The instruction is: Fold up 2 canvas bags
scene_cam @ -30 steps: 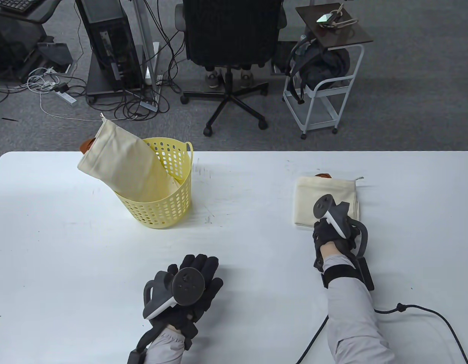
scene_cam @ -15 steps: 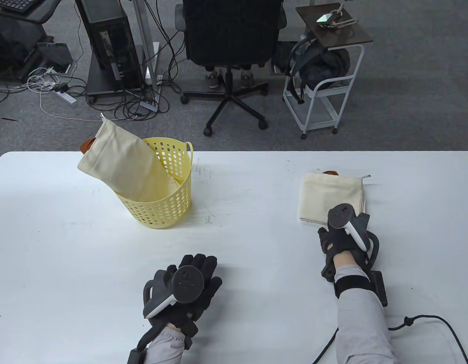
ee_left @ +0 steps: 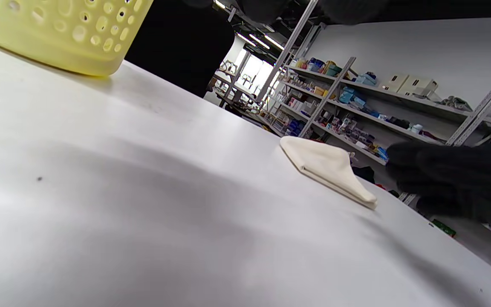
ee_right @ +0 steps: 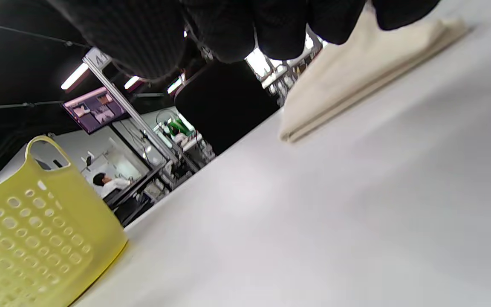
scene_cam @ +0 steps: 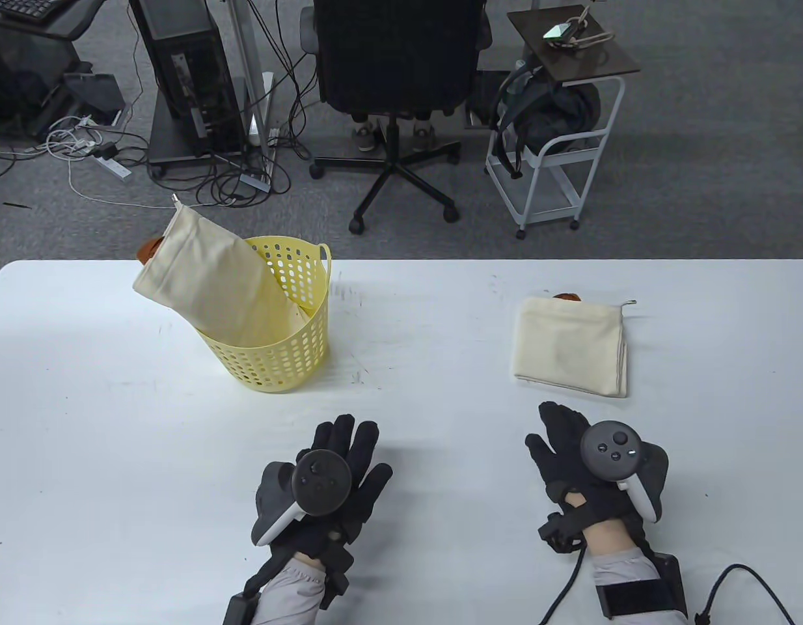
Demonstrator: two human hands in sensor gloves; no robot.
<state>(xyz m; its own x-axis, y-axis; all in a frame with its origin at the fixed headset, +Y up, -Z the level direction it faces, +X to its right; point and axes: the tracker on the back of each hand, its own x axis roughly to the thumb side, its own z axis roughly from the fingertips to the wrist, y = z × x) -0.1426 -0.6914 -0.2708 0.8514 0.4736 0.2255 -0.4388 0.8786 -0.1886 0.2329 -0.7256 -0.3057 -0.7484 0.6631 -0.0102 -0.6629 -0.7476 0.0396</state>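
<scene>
**Both hands empty above the table, one bag folded, one in the basket**

The left hand hovers palm-down near the front of the white table, fingers spread and grasping nothing. The right hand is likewise released, its black-gloved fingers extended, lying just short of the folded cream canvas bag without touching it. That bag lies flat on the right half of the table as a neat layered rectangle, a small brown tab showing at its far edge. The second cream canvas bag, unfolded, stands slanted in the yellow perforated plastic basket on the left half, its upper end leaning out over the rim toward the table's far left.
</scene>
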